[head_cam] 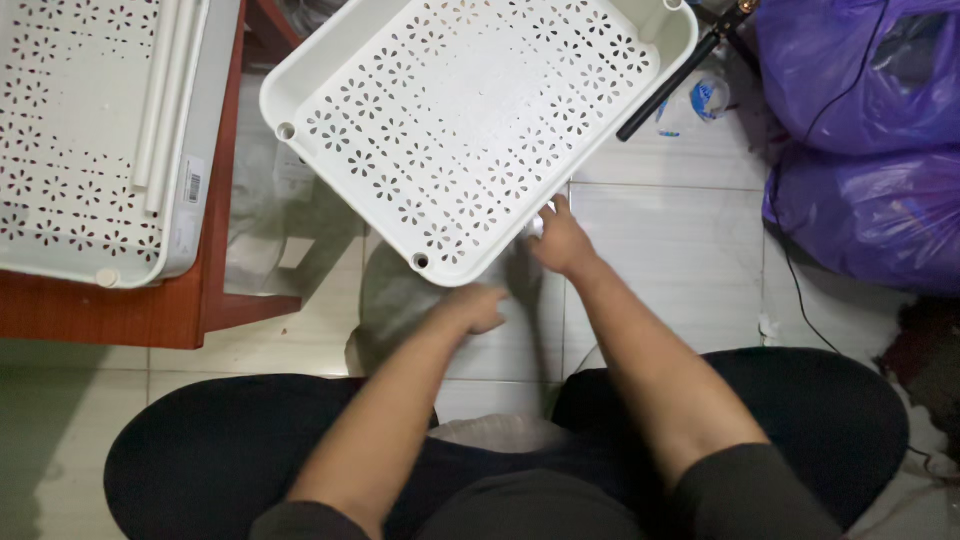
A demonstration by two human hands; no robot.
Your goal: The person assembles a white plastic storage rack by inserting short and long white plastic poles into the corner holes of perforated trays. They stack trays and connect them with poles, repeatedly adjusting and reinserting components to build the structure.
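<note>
A: What does the right hand [562, 240] grip?

B: The near edge of a white plastic tray [480, 120], rectangular, with rounded corners and a raised rim. Its base is pierced with flower-shaped holes, and round sockets sit at the corners. It is held tilted above the tiled floor [670, 260], in front of the knees.

A: And the left hand [478, 308]?

B: Below the tray's near corner, against a clear crumpled plastic bag [400, 300]. Motion blur hides the fingers; whether they are closed cannot be told.

A: What is cut off?

B: A second tray [80, 140] of the same pattern, holding white tubes [165, 90], lies on a red-brown wooden table [120, 310], cropped at the left. Glossy purple bags [860, 140] are cropped at the right.
</note>
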